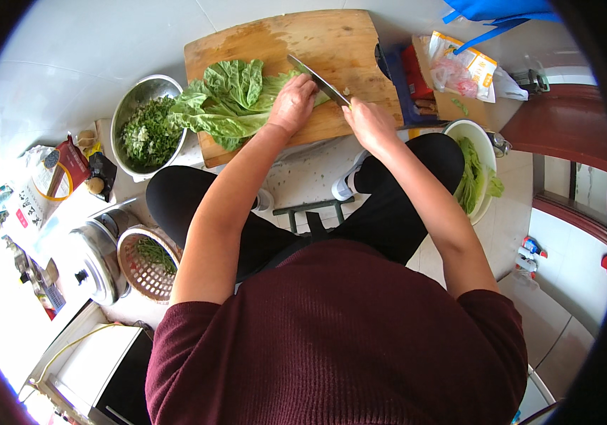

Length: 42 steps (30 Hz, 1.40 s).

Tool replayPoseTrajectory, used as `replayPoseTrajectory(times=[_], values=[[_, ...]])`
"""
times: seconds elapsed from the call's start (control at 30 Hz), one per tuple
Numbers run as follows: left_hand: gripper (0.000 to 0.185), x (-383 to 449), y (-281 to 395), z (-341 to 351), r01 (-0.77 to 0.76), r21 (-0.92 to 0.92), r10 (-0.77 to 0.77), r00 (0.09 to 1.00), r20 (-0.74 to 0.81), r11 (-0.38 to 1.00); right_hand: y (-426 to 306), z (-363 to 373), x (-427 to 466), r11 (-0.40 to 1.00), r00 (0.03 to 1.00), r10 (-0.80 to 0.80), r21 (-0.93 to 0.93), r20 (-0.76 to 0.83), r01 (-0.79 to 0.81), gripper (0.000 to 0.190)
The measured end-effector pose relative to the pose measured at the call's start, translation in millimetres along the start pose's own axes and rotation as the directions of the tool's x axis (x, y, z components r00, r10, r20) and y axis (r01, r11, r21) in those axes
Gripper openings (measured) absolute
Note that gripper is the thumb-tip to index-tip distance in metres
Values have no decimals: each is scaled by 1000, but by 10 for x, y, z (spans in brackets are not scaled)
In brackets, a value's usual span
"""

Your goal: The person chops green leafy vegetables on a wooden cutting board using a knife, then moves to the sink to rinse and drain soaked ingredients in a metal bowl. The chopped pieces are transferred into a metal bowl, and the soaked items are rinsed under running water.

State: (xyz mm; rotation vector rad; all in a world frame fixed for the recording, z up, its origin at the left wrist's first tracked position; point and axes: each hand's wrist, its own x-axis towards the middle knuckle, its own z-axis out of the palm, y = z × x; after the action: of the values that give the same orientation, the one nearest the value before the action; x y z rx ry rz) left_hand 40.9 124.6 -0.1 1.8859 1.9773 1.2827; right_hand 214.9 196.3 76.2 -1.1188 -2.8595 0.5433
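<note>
Leafy greens (234,101), which look like cabbage or lettuce leaves, lie across the left half of a wooden cutting board (330,37). My left hand (294,102) presses on their stem end, fingers bent close to the blade. A kitchen knife (320,79) is in my right hand (371,123), gripped by its handle, with the blade slanting up and left over the stems. Some of the stem end shows on the right of the blade. Whether the edge touches the board is hidden.
Left of the board stands a metal bowl (147,85) of chopped greens. A white basin (487,143) with more leaves is by my right knee. A basket (149,281) and a lidded metal pot (96,265) stand at left. A cardboard box (425,64) with plastic bags adjoins the board's right.
</note>
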Motion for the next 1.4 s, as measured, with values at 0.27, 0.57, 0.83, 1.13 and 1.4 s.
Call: replayPoseTrajectory(times=[0.27,0.57,0.83,1.13,1.4], values=[[12,-8,-27,-14,3,23,-3,1000,8,1000,-46,315,69,1000,994,31,0,-100,-31,29],[11,0,15,-45,22,9,-22,1000,2,1000,-53,-133,-92,999,1000,-15,33,11,15,27],[9,-8,10,-5,9,-17,-9,1000,-15,1000,-66,269,79,999,997,39,-35,-72,-42,29],[7,-23,-13,-19,9,2,-9,999,-44,1000,-73,119,60,997,998,7,73,-63,-2,29],[5,-29,-3,-50,7,12,-7,1000,-22,1000,-88,-160,-129,1000,998,-15,25,55,13,29]])
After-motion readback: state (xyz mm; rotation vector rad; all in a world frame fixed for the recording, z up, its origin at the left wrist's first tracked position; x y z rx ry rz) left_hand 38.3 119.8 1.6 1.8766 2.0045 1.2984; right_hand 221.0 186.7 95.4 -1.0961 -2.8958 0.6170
